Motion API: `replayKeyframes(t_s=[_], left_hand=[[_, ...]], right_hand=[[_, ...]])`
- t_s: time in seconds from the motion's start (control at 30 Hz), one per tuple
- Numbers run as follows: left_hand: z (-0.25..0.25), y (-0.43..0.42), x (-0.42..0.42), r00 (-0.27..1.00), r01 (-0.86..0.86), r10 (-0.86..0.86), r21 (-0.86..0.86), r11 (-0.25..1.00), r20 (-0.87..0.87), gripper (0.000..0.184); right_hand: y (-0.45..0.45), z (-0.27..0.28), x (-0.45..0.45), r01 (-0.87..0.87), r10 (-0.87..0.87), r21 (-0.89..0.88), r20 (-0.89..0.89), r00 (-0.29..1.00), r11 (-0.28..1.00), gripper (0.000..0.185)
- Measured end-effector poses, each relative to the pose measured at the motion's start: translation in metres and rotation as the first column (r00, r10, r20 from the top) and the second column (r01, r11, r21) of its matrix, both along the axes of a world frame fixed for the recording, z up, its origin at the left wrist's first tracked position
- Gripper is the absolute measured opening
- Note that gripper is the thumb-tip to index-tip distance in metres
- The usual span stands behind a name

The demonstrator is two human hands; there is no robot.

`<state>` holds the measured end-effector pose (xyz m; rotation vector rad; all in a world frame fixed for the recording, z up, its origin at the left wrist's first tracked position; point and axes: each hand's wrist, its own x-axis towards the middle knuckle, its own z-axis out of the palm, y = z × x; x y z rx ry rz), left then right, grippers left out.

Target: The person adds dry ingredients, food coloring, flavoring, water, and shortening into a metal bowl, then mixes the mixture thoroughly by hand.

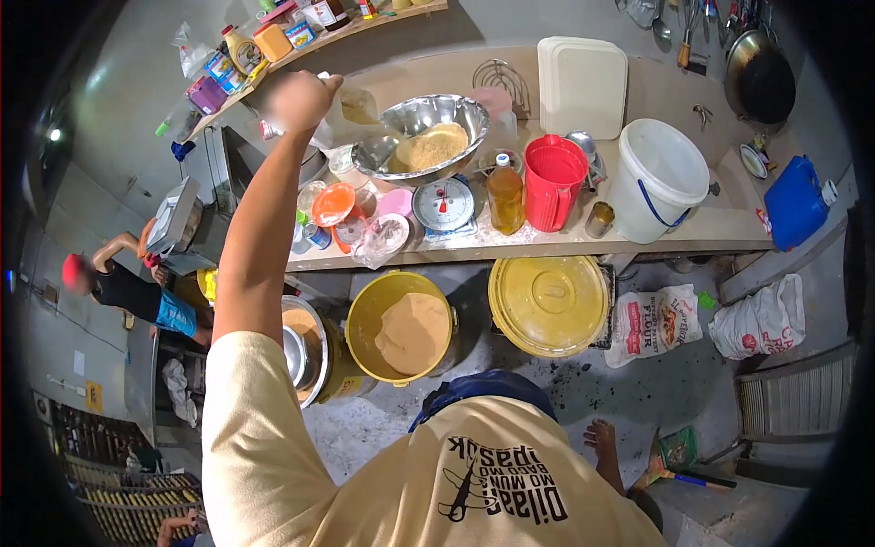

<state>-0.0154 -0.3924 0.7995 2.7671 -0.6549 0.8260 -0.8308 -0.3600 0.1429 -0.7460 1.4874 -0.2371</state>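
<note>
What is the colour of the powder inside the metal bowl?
The powder in the metal bowl is light brown, seen best in the head view.

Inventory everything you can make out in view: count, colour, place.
bowl: 1, silver, above scale dial
scale: 1, white-faced, counter
orange dish: 1, orange, left of scale
bottle: 1, amber, right of scale
pitcher: 1, red, counter
pail: 1, white, counter right
pan: 1, dark, wall
jug: 1, blue, far right
tubs: at least 2, yellow, floor
sacks: 2, white, floor right
shelf goods: several, mixed, upper left
other people: 2, left
left hand: raised, holding translucent container
right hand: low, right
</note>
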Motion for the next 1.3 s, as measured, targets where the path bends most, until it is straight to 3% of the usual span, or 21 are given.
replayKeyframes(t_s=[0.43, 0.87, 0.9, 1.03, 1.07, 1.13, 1.2, 1.27, 1.3], left_hand=[[0.007, 0.009, 0.002, 1.0, -0.026, 0.026, -0.014, 1.0, -0.003, 0.064], [0.032, 0.043, 0.009, 0.981, -0.166, 0.125, -0.322, 0.932, -0.146, 0.079], [0.032, 0.046, 0.017, 0.957, -0.258, 0.179, -0.382, 0.888, -0.228, 0.081], [0.004, 0.082, 0.064, 0.929, -0.238, 0.006, -0.587, 0.774, -0.369, 0.08], [-0.011, 0.092, 0.07, 0.924, -0.252, -0.056, -0.714, 0.653, -0.378, 0.067], [-0.062, 0.107, 0.115, 0.863, -0.161, -0.468, -0.981, 0.105, -0.191, 0.05], [-0.092, 0.132, 0.128, 0.758, -0.242, -0.636, -0.968, -0.067, -0.145, 0.036], [-0.101, 0.15, 0.111, 0.633, -0.385, -0.716, -0.922, 0.041, -0.296, 0.033], [-0.085, 0.136, 0.044, 0.661, -0.346, -0.723, -0.937, -0.055, -0.202, 0.033]], right_hand=[[-0.013, 0.0, 0.006, -0.034, 0.034, 0.016, -0.033, 0.999, 0.999, 0.044], [-0.039, -0.008, 0.023, -0.093, 0.096, 0.077, -0.046, 0.994, 0.993, 0.049], [-0.039, -0.003, 0.026, -0.101, 0.105, 0.069, -0.057, 0.993, 0.992, 0.049], [-0.038, 0.007, 0.036, -0.12, 0.123, 0.043, -0.061, 0.991, 0.992, 0.049], [-0.038, 0.007, 0.034, -0.122, 0.124, 0.037, -0.053, 0.991, 0.992, 0.049], [-0.039, 0.007, 0.03, -0.113, 0.116, 0.052, -0.057, 0.992, 0.992, 0.048], [-0.04, 0.005, 0.027, -0.124, 0.127, 0.066, -0.048, 0.991, 0.99, 0.048], [-0.043, 0.0, 0.021, -0.155, 0.157, 0.081, -0.029, 0.987, 0.985, 0.048], [-0.044, 0.005, 0.02, -0.16, 0.164, 0.066, -0.053, 0.985, 0.985, 0.048]])
